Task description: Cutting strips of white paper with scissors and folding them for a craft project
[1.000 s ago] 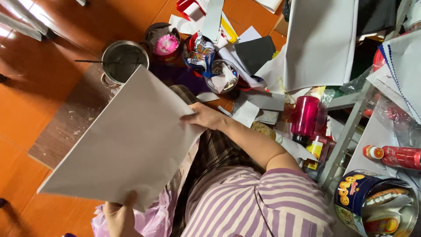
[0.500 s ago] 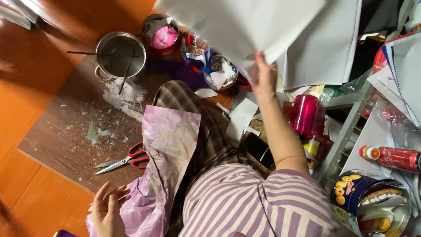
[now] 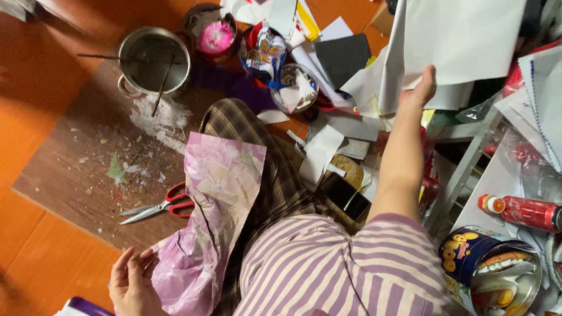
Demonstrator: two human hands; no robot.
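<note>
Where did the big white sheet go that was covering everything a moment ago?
The right hand lifted the big white sheet off the lap and up to the paper pile. That uncovered the wooden board, scissors and pink flowery paper. The left hand stayed low; the metal pot stayed put.

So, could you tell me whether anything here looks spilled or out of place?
Yes: white flakes and torn scraps lie scattered over the brown wooden board beside the round metal pot, like cutting litter. The red-handled scissors lie open on the board, blades exposed, close to the left hand.
</note>
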